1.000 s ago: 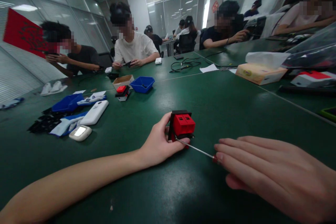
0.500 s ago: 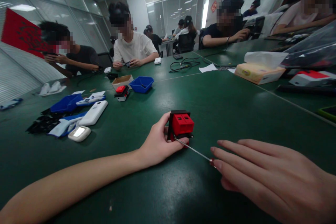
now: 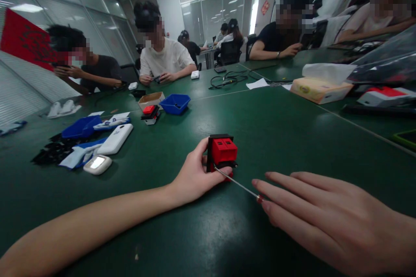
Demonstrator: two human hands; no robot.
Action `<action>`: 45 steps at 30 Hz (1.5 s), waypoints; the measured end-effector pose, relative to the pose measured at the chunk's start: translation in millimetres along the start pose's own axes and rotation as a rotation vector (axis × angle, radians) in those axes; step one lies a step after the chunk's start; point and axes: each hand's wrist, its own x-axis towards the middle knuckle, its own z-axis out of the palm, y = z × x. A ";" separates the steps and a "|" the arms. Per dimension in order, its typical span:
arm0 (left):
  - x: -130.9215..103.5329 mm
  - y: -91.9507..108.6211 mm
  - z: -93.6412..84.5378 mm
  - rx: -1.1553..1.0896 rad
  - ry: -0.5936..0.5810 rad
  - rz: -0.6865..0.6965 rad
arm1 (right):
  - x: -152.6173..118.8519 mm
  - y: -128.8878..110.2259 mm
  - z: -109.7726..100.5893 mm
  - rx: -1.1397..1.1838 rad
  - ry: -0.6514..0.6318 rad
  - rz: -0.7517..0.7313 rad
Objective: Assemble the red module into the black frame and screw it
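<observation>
My left hand (image 3: 195, 175) is wrapped round a red and black block-shaped part (image 3: 224, 150) just above the table, its thumb along the lower edge. A thin metal screwdriver (image 3: 238, 184) reaches from the lower left corner of that part toward the right. Its red end lies at the fingertips of my right hand (image 3: 325, 212), whose palm faces down and hides most of the handle. The fingers of my right hand are long and nearly straight, with the handle between them and the thumb side.
A blue tray (image 3: 175, 104), a cardboard box (image 3: 151, 98) and another red and black part (image 3: 150, 114) stand ahead. Gloves (image 3: 76, 158), a white phone-like device (image 3: 116, 138) and a round white case (image 3: 97, 164) lie left. A tissue box (image 3: 320, 88) is at right; several people sit around.
The part and my left hand have shifted slightly left and up. My right hand has moved a little left along with the screwdriver. A person at the back right has lowered their hands.
</observation>
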 end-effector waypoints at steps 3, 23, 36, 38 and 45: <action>-0.1 1.0 0.8 -0.004 -0.001 -0.004 | -3.1 1.4 -2.2 -0.019 0.037 0.028; -0.3 1.2 -0.2 0.061 -0.001 -0.006 | -9.7 7.1 4.7 0.009 0.026 0.070; 0.4 -2.9 -2.8 0.010 0.005 -0.037 | -2.4 10.2 1.3 -0.016 0.022 0.091; -0.2 -1.9 -2.3 0.022 -0.004 -0.022 | -2.6 13.7 0.7 -0.010 0.008 0.123; -1.9 -1.0 0.5 0.085 -0.018 0.035 | 1.4 -9.3 19.3 0.159 -0.021 0.076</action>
